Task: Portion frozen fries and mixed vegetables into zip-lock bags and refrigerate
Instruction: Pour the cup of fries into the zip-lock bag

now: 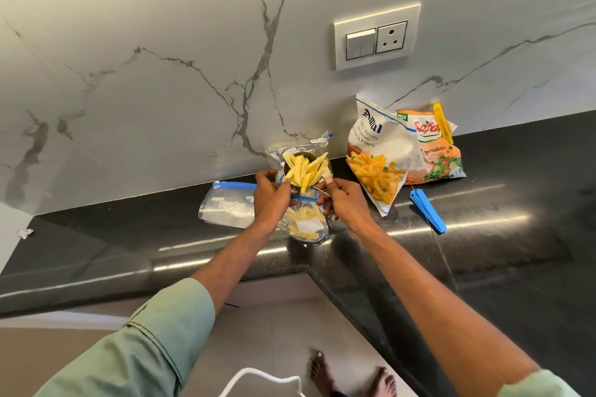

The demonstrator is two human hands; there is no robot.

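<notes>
Pale green shirt sleeve (161,342) sat nearest, both forearms reaching to a black polished stone counter (483,235). L hand (271,200) gripped the blue-zip mouth of a clear plastic zip-lock bag (304,222), part-filled, mid-counter. R hand (345,203) pinched the handle of a small dark metal cup (309,156) heaped w/ pale yellow frozen fries (304,171), tilted just above the bag. Best bet: keep the mouth wide, tip slowly so long fries slid in endwise. White fries packet (380,158) & orange veg packet (435,151) lay right, by the wall.
</notes>
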